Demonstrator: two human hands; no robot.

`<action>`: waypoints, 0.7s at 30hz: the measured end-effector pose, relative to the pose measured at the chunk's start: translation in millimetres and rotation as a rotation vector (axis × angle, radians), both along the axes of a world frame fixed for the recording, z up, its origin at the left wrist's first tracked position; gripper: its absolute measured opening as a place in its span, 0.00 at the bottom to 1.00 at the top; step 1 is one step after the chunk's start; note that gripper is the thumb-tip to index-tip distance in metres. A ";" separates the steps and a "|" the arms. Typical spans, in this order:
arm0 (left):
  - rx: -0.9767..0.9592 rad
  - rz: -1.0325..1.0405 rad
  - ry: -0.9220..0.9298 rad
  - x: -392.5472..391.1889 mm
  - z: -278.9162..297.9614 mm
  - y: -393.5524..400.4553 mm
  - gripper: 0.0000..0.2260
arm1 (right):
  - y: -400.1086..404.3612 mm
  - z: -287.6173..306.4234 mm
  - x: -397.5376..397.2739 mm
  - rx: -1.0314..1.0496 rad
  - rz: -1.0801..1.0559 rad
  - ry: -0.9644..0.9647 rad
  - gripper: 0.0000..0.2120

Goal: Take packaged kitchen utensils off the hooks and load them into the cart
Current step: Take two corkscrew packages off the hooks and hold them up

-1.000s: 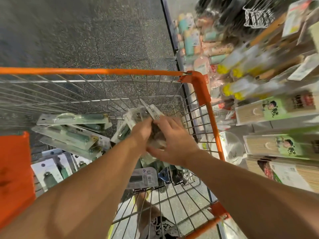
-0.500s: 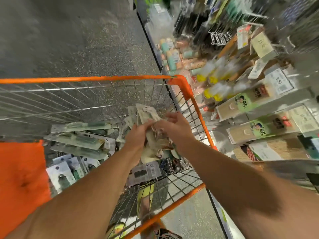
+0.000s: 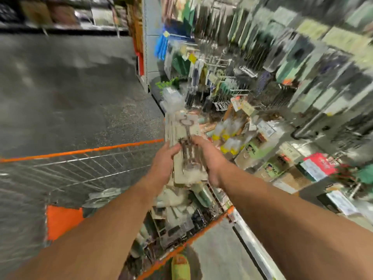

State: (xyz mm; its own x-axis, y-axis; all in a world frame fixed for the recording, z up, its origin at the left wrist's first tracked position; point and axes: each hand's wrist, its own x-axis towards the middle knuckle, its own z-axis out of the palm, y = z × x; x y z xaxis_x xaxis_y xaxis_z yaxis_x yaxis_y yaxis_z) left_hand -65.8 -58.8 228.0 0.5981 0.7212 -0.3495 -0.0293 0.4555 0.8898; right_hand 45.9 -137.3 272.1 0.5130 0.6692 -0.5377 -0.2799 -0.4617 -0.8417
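Both hands hold a stack of carded utensil packs (image 3: 184,138) upright above the cart's right side; a metal corkscrew-like tool shows on the front card. My left hand (image 3: 164,164) grips the stack's left edge, my right hand (image 3: 210,158) grips its right edge and lower part. The orange-rimmed wire cart (image 3: 84,151) lies below, with several packaged utensils (image 3: 175,225) piled in its basket. The frame is motion-blurred.
A pegboard wall of hanging packaged utensils (image 3: 262,63) fills the right side, with shelves of boxed goods (image 3: 268,166) beneath. Grey speckled floor (image 3: 70,98) stretches left. The cart's orange child-seat flap (image 3: 62,221) sits at lower left. A foot (image 3: 180,267) shows under the cart.
Both hands have lifted the stack of packs up out of the basket and toward the shelving. The view has swung up and right, showing more of the pegboard.
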 end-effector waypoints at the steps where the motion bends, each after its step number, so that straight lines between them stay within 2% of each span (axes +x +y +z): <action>1: 0.043 -0.002 -0.007 1.5 18.7 -4.4 0.12 | -7.3 16.6 -1.1 0.041 -0.020 0.007 0.18; 4: 0.111 -0.032 -0.045 15.4 68.1 -24.3 0.28 | -29.0 62.8 -2.4 0.151 -0.098 0.011 0.15; 5: 0.132 -0.074 -0.035 19.0 87.3 -35.5 0.30 | -37.7 79.8 -3.1 0.165 -0.138 -0.022 0.17; 8: 0.248 -0.131 -0.042 31.8 143.3 -74.6 0.21 | -68.7 118.7 7.5 0.205 -0.267 -0.226 0.32; 9: 0.301 -0.150 -0.059 36.6 159.1 -88.9 0.20 | -83.8 133.3 10.8 0.235 -0.310 -0.264 0.33; 11: 0.412 -0.176 -0.114 48.0 185.3 -116.6 0.22 | -121.5 167.8 10.8 0.269 -0.395 -0.361 0.24; 13: 0.475 -0.206 -0.161 66.8 204.5 -145.0 0.33 | -165.3 196.7 13.7 0.290 -0.473 -0.428 0.15; 16: 0.533 -0.262 -0.244 85.3 237.2 -200.5 0.31 | -233.2 230.9 18.8 0.301 -0.559 -0.554 0.12; 19: 0.580 -0.375 -0.304 101.7 260.3 -254.0 0.28 | -298.1 256.6 17.1 0.273 -0.664 -0.660 0.19; 21: 0.618 -0.459 -0.356 108.8 274.3 -291.4 0.33 | -341.2 267.2 16.7 0.250 -0.739 -0.703 0.23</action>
State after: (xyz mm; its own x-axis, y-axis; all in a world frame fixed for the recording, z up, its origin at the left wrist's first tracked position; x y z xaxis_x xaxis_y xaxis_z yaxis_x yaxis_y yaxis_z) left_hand 43.0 -350.2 502.3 0.8778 0.3795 0.2923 -0.2861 -0.0740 0.9553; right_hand 62.6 -478.5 539.3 0.9822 0.1127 0.1506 0.1680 -0.1657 -0.9718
